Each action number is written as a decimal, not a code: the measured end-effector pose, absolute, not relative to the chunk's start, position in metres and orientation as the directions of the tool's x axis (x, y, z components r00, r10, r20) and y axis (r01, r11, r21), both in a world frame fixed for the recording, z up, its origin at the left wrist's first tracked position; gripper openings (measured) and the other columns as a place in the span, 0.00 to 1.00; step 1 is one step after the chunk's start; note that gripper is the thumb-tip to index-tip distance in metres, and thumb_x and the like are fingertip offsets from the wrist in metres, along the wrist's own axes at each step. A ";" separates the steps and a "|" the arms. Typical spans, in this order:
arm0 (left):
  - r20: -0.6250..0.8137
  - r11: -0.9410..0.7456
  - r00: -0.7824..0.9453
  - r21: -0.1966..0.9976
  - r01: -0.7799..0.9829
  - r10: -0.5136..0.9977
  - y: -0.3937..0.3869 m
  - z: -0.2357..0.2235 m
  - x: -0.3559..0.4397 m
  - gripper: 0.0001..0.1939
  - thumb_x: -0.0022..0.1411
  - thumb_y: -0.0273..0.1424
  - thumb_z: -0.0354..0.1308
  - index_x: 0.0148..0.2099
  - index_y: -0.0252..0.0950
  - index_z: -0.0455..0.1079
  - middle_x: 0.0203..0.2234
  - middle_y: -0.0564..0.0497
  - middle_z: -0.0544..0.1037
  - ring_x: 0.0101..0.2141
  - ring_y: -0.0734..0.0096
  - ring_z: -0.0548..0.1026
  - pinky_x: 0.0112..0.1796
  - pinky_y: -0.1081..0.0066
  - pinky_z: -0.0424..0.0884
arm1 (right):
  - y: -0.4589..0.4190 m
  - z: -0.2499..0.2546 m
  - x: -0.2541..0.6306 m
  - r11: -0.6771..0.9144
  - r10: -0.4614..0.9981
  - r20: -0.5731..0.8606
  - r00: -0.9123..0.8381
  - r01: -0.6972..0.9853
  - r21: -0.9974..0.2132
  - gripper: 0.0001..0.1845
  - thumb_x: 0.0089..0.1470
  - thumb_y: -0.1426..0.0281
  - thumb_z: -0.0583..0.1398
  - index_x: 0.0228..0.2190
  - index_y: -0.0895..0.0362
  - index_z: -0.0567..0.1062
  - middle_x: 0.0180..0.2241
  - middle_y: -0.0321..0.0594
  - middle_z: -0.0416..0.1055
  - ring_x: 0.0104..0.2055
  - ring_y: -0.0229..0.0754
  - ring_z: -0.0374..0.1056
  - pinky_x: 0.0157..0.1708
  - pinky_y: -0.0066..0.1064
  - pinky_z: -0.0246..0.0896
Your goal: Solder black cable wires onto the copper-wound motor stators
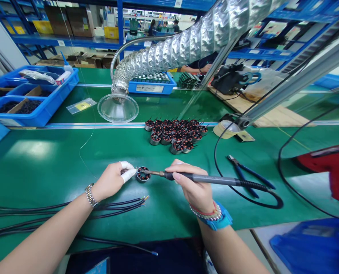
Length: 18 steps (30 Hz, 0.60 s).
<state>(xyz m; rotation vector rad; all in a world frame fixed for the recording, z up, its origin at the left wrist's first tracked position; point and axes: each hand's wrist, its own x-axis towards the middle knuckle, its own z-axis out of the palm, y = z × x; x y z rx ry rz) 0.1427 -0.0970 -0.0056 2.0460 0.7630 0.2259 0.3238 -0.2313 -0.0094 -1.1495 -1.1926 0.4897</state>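
My right hand (193,182) grips a soldering iron (192,177) like a pen, its tip pointing left. The tip meets a small motor stator (143,179), a metal ring with dark inside and copper-red windings, lying on the green mat. From the left, my left hand (113,179) reaches to the stator's edge with white-covered thumb and finger pinched together. Thin solder wire (87,163) runs down to this hand, and a short end shows at the fingertips. Whether those fingers also touch the ring is hard to see.
Beyond my hands stand several more stators (175,133) in a cluster. A fume hood (118,108) hangs from a foil duct. Black cables (120,205) lie front left; cutting pliers (243,175), a tape roll (225,129) and a red power tool (335,171) lie right. Blue bins (52,102) stand left.
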 end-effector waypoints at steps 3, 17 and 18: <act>-0.133 -0.398 0.790 0.806 0.438 0.598 -0.097 -0.005 0.143 0.14 0.58 0.39 0.49 0.33 0.34 0.70 0.26 0.52 0.74 0.27 0.71 0.68 0.30 0.73 0.62 | -0.232 -0.010 0.324 0.399 0.807 0.467 0.362 0.249 -0.882 0.08 0.48 0.72 0.59 0.30 0.52 0.78 0.22 0.38 0.72 0.25 0.40 0.60 0.25 0.33 0.54; -0.144 -0.410 0.784 0.787 0.460 0.604 -0.098 0.000 0.141 0.15 0.57 0.42 0.48 0.30 0.37 0.69 0.26 0.53 0.74 0.28 0.68 0.69 0.31 0.73 0.63 | -0.283 0.011 0.430 0.329 0.211 0.531 0.821 0.452 -0.829 0.06 0.41 0.70 0.59 0.24 0.56 0.77 0.20 0.36 0.70 0.18 0.34 0.59 0.18 0.28 0.51; -0.147 -0.406 0.782 0.788 0.463 0.605 -0.098 0.000 0.141 0.16 0.57 0.42 0.48 0.30 0.37 0.69 0.26 0.52 0.75 0.28 0.68 0.69 0.31 0.73 0.63 | -0.287 0.010 0.451 0.292 0.098 0.532 0.841 0.486 -0.824 0.08 0.42 0.68 0.58 0.24 0.57 0.76 0.19 0.35 0.68 0.17 0.33 0.57 0.17 0.27 0.49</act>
